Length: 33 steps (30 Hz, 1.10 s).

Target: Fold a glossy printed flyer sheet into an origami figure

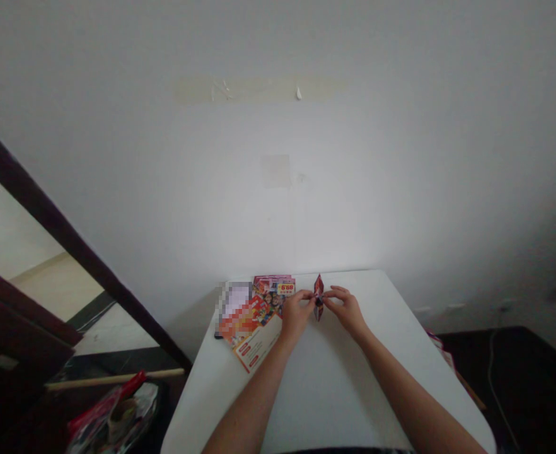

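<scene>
A small folded paper piece, dark red with printed patches and pointed at both ends, is held upright over the white table. My left hand pinches its left side between thumb and finger. From the right, my right hand pinches the opposite side, its other fingers partly spread. The paper bulges in the middle, with a dark gap between its folds. Just left of my left hand lie colourful printed flyers, overlapping one another, with part of the pile hidden behind that hand.
A phone-like flat object, blurred out, lies partly beneath the flyers. Behind the table rises a white wall. At lower left on the floor are a bag of items and a wooden stick. A cable hangs at right.
</scene>
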Each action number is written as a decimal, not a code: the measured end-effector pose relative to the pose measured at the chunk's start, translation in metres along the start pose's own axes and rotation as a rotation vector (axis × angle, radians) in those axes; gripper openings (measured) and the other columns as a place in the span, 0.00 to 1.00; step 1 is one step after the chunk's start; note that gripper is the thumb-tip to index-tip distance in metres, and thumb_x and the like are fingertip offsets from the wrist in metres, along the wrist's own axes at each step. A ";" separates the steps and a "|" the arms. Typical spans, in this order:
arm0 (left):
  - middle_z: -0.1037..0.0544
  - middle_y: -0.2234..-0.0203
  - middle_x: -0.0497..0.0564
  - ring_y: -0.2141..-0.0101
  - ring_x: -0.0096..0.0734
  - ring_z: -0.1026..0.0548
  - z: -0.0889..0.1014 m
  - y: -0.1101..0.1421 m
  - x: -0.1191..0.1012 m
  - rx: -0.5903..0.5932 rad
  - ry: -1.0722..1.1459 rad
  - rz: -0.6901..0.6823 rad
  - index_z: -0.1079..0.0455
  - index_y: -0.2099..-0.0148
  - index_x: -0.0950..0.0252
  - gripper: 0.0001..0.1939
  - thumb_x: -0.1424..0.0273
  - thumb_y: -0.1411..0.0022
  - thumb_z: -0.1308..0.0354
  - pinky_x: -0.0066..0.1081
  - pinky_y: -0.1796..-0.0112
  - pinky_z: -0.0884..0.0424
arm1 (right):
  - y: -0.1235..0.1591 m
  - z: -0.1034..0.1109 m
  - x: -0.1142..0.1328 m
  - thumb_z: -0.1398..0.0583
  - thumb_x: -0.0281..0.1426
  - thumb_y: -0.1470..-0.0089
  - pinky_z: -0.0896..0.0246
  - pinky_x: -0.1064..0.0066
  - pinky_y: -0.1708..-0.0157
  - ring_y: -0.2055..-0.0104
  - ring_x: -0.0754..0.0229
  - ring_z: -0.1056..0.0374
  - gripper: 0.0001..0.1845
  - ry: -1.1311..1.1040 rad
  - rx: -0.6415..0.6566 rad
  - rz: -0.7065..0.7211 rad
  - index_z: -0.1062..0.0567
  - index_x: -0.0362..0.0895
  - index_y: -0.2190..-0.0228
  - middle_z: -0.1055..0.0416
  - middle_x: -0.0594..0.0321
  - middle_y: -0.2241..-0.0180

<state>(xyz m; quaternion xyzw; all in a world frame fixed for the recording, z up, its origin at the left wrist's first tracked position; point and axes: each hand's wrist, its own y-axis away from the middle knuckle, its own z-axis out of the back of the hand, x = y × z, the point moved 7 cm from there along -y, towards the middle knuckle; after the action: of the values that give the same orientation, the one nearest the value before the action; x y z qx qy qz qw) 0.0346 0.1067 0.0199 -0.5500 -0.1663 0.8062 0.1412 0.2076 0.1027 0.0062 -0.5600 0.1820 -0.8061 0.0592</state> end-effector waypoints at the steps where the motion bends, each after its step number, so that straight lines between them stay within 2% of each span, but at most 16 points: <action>1: 0.16 0.69 0.48 0.65 0.32 0.19 0.001 0.000 0.000 -0.003 0.001 0.001 0.22 0.64 0.62 0.06 0.72 0.43 0.40 0.32 0.58 0.24 | 0.000 0.000 0.000 0.36 0.47 0.53 0.44 0.51 0.42 0.45 0.46 0.34 0.14 -0.002 -0.001 0.000 0.18 0.51 0.72 0.21 0.57 0.63; 9: 0.17 0.69 0.48 0.65 0.31 0.19 0.000 0.000 0.003 -0.010 0.023 0.015 0.24 0.65 0.62 0.04 0.72 0.43 0.40 0.30 0.60 0.25 | 0.000 0.002 -0.003 0.35 0.47 0.55 0.42 0.53 0.43 0.46 0.46 0.32 0.15 -0.029 -0.051 -0.002 0.20 0.49 0.72 0.22 0.58 0.63; 14: 0.18 0.70 0.48 0.66 0.30 0.19 0.000 0.000 0.004 -0.013 0.032 0.011 0.25 0.66 0.63 0.03 0.73 0.44 0.39 0.28 0.61 0.25 | -0.001 -0.001 -0.006 0.34 0.46 0.55 0.35 0.58 0.51 0.58 0.51 0.28 0.16 -0.090 -0.021 0.000 0.22 0.47 0.70 0.23 0.58 0.65; 20: 0.16 0.70 0.47 0.66 0.31 0.19 -0.001 0.000 0.000 0.011 0.015 -0.008 0.22 0.65 0.62 0.05 0.74 0.44 0.39 0.31 0.59 0.24 | 0.000 0.002 -0.003 0.35 0.47 0.53 0.42 0.53 0.44 0.46 0.47 0.34 0.14 0.017 -0.037 0.029 0.18 0.50 0.71 0.22 0.56 0.62; 28: 0.16 0.70 0.48 0.67 0.32 0.19 -0.003 0.000 0.000 0.034 -0.010 -0.016 0.19 0.65 0.62 0.05 0.74 0.44 0.36 0.33 0.58 0.24 | -0.003 -0.002 -0.008 0.34 0.43 0.51 0.45 0.53 0.43 0.45 0.47 0.35 0.12 0.052 0.049 0.035 0.17 0.52 0.67 0.21 0.59 0.65; 33: 0.15 0.69 0.50 0.67 0.33 0.19 -0.004 0.000 0.002 0.037 -0.028 -0.011 0.19 0.63 0.62 0.07 0.75 0.46 0.34 0.34 0.58 0.24 | -0.003 -0.006 -0.011 0.34 0.38 0.52 0.46 0.54 0.42 0.45 0.47 0.35 0.09 0.093 0.044 0.038 0.18 0.51 0.66 0.21 0.60 0.66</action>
<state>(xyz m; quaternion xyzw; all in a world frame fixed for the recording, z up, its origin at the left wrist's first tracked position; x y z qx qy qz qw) 0.0374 0.1076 0.0170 -0.5351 -0.1562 0.8159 0.1533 0.2068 0.1099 -0.0046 -0.5169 0.1775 -0.8337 0.0783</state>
